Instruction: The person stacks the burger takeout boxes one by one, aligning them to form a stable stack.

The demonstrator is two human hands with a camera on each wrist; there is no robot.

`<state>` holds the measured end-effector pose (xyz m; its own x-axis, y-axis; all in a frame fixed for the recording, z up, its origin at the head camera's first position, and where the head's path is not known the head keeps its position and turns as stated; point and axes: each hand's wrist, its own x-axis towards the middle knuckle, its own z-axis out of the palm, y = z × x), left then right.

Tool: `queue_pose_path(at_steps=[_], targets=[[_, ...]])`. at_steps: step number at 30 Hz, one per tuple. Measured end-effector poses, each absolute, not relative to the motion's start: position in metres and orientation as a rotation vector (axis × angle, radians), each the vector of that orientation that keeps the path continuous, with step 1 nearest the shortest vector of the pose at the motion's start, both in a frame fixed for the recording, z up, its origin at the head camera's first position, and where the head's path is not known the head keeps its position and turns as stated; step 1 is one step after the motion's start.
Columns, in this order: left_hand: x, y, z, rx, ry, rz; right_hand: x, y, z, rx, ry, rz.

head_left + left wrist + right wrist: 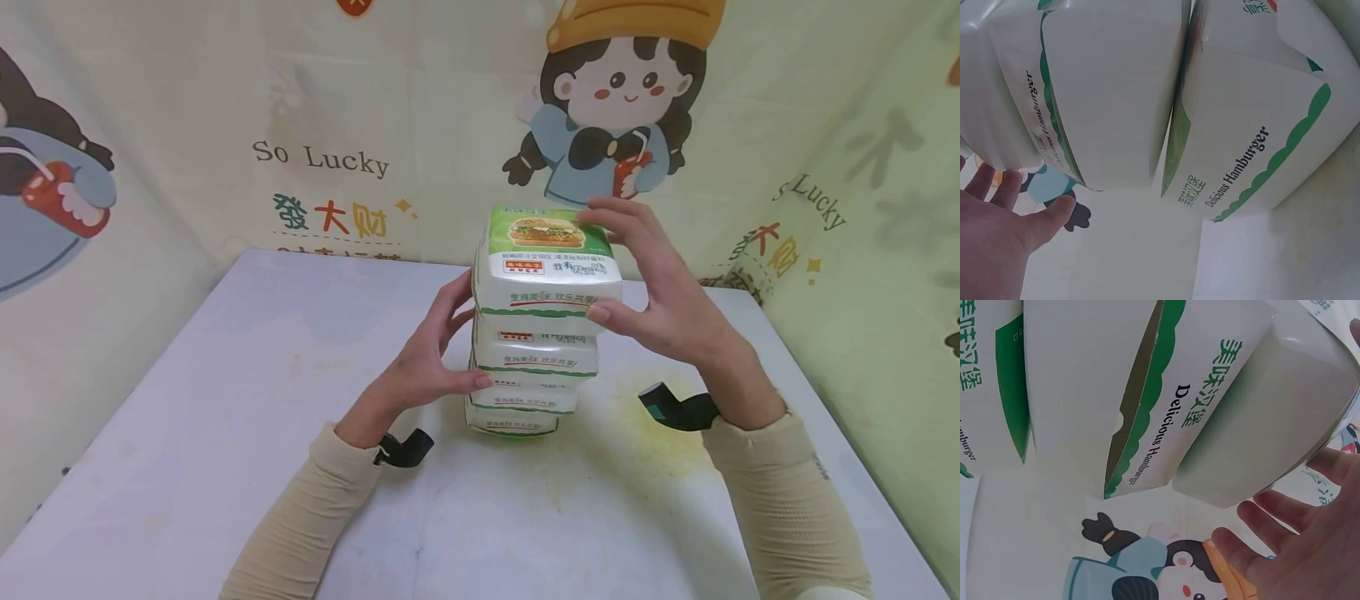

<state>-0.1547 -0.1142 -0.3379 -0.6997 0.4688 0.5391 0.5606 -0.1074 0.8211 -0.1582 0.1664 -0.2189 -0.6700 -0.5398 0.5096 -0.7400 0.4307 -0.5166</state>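
Several white and green paper burger boxes stand in an uneven stack in the head view, the upper ones jutting further right. My right hand (pixel 660 283) holds the top burger box (pixel 551 292) at its right side, thumb on the front corner and fingers over the far top edge. At the stack's left side rests my left hand (pixel 427 358), its thumb extended across a lower burger box (pixel 536 396) and its fingers partly hidden behind. In the left wrist view its fingers (pixel 1007 194) look spread. The right wrist view shows spread fingers (pixel 1272 525) along a box's edge.
A white table (pixel 300 350) bears the stack, with a yellowish stain to its right. Cloth printed with cartoon figures (pixel 615 108) and lettering hangs behind and along both sides. Black wrist mounts (pixel 678 407) stick out from both wrists.
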Motion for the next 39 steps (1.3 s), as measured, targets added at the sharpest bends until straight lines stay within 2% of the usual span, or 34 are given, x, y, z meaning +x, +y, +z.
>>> queue_pose_path(at_steps=[25,34,39], targets=[[-0.152,-0.119,-0.335,-1.134,-2.102,-1.895,-0.155,0.17,-0.223,1.119,-2.311,1.18],[-0.149,-0.125,-0.328,-1.054,-2.153,-1.851,-0.151,0.176,-0.228,1.078,-2.22,1.461],[-0.148,-0.132,-0.327,-0.971,-2.201,-1.834,-0.147,0.182,-0.234,0.941,-2.25,1.589]])
